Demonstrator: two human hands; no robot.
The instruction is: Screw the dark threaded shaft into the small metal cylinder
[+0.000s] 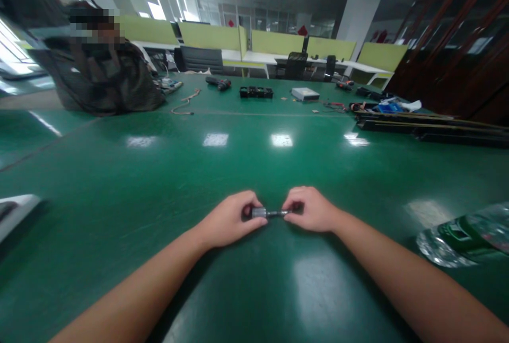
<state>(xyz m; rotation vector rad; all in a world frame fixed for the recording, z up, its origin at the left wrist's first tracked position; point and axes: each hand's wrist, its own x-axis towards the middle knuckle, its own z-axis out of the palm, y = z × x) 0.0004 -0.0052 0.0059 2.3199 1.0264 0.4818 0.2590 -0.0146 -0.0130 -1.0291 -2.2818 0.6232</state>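
Note:
A small metal rod-like part [273, 213] lies level between my two hands, just above or on the green table [167, 173]. Its thicker cylinder end is pinched by the thumb and fingers of my left hand [234, 218]. The thin end sits between the thumb and fingertips of my right hand [312, 209]. Whether the part touches the tabletop cannot be made out.
A clear bottle with a green label [465, 237] lies at the right. A white-edged object [19, 213] is at the left edge. Farther back are a dark bag [115, 78], a black part [256, 92], a silver box [305, 94] and long dark strips [421, 126].

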